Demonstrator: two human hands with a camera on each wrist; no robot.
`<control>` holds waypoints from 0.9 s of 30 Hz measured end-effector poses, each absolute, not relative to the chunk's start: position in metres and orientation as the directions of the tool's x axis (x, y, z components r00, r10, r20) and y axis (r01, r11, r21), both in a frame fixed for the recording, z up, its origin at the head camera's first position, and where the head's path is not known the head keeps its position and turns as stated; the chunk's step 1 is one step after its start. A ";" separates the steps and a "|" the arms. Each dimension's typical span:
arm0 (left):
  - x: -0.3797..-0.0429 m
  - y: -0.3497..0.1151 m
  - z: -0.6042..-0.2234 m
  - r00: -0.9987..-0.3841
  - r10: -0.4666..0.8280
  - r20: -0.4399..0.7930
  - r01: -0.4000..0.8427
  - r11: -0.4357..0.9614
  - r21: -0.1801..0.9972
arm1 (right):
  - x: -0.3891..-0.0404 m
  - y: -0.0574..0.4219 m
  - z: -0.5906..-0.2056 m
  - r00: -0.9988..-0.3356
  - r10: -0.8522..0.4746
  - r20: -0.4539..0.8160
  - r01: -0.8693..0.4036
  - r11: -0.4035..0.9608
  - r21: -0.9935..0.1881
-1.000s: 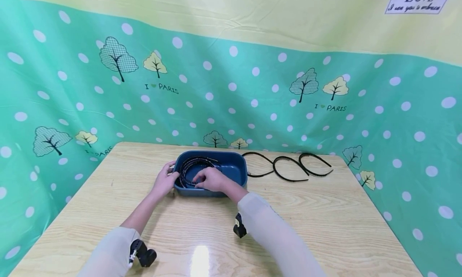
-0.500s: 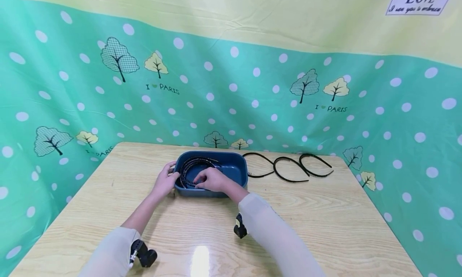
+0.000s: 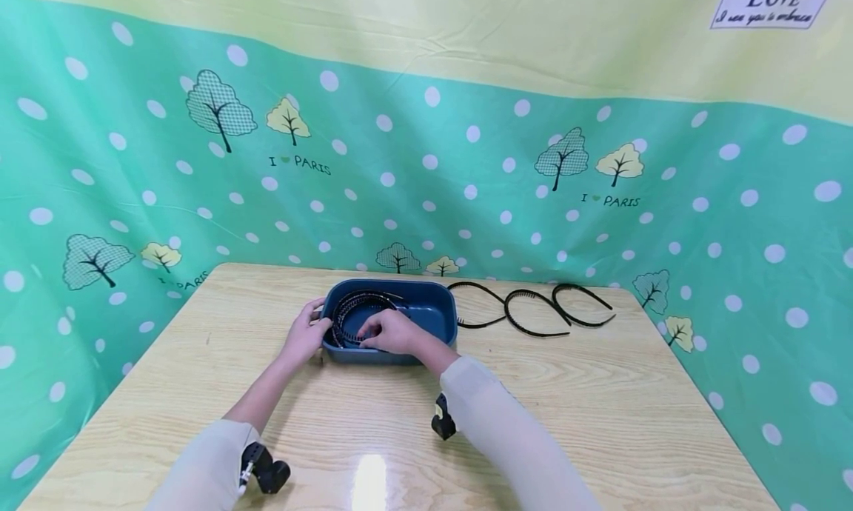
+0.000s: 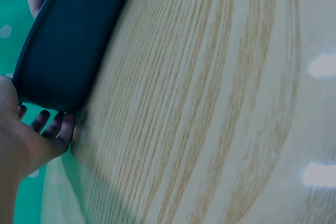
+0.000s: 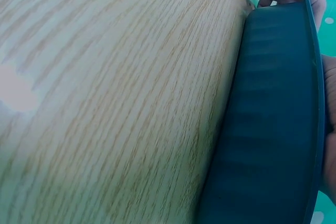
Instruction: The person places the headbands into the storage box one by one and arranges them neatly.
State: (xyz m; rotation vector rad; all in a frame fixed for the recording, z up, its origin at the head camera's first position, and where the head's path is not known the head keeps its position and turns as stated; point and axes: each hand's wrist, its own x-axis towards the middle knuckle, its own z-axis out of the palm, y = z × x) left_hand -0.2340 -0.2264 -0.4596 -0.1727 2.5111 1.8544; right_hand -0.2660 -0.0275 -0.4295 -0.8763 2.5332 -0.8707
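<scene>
Both hands hold the same positions as in the earlier frames; any shift is confined to a slight drift of the head view. Left hand (image 3: 310,329) grips the left end of the blue box (image 3: 393,357), thumb at the rim and fingers curled against the outer wall. Right hand (image 3: 395,332) reaches over the near wall into the box, its fingers bent and nearly closed in a pinch on the nested black headbands (image 3: 338,317). These lie in the left portion of the box, between the two hands, their near side running to the right fingertips. Three separate headbands (image 3: 508,306) lie in a row on the bench (image 3: 373,400), just right of the box, well apart from the fingers.
</scene>
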 end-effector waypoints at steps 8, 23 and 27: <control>-0.236 -0.227 -0.462 -0.994 -0.084 -0.073 -0.096 0.298 0.950 | -0.266 -0.027 -0.426 -0.752 -0.653 -0.093 -0.458 0.619 -0.638; -0.237 -0.230 -0.464 -0.995 -0.071 -0.074 -0.092 0.297 0.950 | -0.266 -0.024 -0.422 -0.768 -0.634 -0.090 -0.428 0.613 -0.664; -0.237 -0.230 -0.464 -0.995 -0.064 -0.074 -0.090 0.296 0.951 | -0.266 -0.022 -0.421 -0.769 -0.634 -0.083 -0.434 0.613 -0.660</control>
